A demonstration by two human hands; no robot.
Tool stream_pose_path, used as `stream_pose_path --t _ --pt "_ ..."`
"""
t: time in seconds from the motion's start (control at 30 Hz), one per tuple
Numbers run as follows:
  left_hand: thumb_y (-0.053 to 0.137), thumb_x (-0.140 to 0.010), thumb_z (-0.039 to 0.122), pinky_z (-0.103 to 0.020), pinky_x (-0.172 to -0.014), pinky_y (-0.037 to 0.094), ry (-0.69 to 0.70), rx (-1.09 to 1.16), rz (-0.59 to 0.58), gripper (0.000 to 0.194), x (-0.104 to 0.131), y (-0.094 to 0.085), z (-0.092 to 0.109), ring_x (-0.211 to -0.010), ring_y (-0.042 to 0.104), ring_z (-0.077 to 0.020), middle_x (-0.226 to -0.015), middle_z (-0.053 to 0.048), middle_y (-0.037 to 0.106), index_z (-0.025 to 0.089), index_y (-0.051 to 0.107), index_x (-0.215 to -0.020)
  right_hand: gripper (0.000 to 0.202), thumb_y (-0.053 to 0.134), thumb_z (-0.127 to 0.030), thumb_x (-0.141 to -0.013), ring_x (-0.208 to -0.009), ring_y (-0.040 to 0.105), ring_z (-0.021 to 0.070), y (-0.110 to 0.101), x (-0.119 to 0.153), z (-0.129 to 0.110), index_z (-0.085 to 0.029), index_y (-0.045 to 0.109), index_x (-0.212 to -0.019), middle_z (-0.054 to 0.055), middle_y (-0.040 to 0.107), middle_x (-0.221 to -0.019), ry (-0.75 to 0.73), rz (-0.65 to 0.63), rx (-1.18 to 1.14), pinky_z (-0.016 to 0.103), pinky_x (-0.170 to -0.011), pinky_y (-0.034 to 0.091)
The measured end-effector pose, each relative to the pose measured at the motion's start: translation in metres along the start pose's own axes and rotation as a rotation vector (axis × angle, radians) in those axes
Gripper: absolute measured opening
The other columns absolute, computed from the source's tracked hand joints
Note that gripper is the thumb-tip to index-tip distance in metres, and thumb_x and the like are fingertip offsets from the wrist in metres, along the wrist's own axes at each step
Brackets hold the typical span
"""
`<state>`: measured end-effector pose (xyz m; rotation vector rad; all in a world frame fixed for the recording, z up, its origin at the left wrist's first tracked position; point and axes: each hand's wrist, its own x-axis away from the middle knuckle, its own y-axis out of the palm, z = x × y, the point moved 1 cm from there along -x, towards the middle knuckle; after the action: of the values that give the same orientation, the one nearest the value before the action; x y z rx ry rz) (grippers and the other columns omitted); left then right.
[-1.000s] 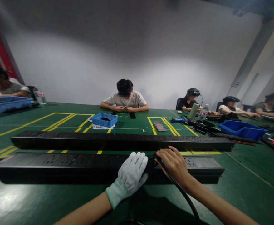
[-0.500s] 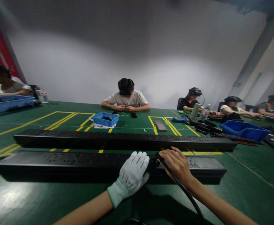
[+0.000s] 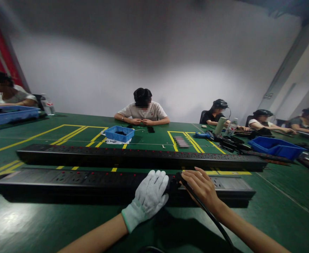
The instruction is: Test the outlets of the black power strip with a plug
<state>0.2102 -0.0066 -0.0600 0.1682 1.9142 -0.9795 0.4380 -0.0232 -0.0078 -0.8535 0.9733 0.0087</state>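
A long black power strip (image 3: 46, 182) with a row of sockets and red lights lies crosswise in front of me. My left hand (image 3: 151, 191), in a white knit glove, grips it around the middle, fingers over the top and thumb on the near side. My bare right hand (image 3: 202, 186) is closed on a black plug (image 3: 179, 177) at the strip's sockets, right of the glove. How deep the plug sits cannot be made out. Its black cable (image 3: 209, 214) runs under my right wrist toward the near edge. A second power strip (image 3: 144, 158) lies parallel just behind.
On the green table (image 3: 276, 207) are a small blue tray (image 3: 119, 134) with dark parts, a larger blue bin (image 3: 277, 147) at right, and another bin (image 3: 12, 116) at far left. Black parts and bottles lie at right. Several people sit around the table.
My right hand and the plug have shifted very slightly to the right and down. The left hand stays in place on the power strip.
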Motion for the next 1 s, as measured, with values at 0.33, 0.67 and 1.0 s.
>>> stream_pose_path --t 0.33,0.67,1.0 --pt "0.047 -0.09 0.029 -0.048 -0.101 0.045 0.01 -0.004 -0.002 0.046 -0.001 0.0 0.0 -0.119 0.056 -0.0293 -0.125 -0.017 0.062 0.007 0.051 -0.131 0.029 0.054 -0.012 -0.085 -0.104 0.064 0.0244 0.004 0.002 -0.006 -0.016 0.058 -0.113 0.009 0.07 -0.109 0.028 -0.085 -0.061 0.046 -0.101 0.043" --pt "0.048 -0.089 0.027 -0.05 -0.106 0.04 0.007 0.027 -0.012 0.049 -0.002 0.002 0.003 -0.125 0.052 -0.0297 -0.127 -0.017 0.06 0.008 0.048 -0.134 0.062 0.044 -0.006 -0.079 -0.125 0.052 0.0276 0.033 0.035 -0.028 -0.017 0.042 -0.14 0.012 0.059 -0.13 0.2 0.05 -0.043 0.05 -0.102 0.042" --pt "0.051 -0.088 0.026 -0.052 -0.11 0.038 0.027 0.063 -0.017 0.048 -0.005 0.006 0.015 -0.132 0.045 -0.0318 -0.132 -0.018 0.057 0.005 0.05 -0.131 0.072 0.042 -0.005 -0.08 -0.125 0.053 0.0249 0.033 0.045 -0.038 -0.015 0.028 -0.149 0.013 0.055 -0.137 0.227 -0.036 0.041 0.047 -0.104 0.041"
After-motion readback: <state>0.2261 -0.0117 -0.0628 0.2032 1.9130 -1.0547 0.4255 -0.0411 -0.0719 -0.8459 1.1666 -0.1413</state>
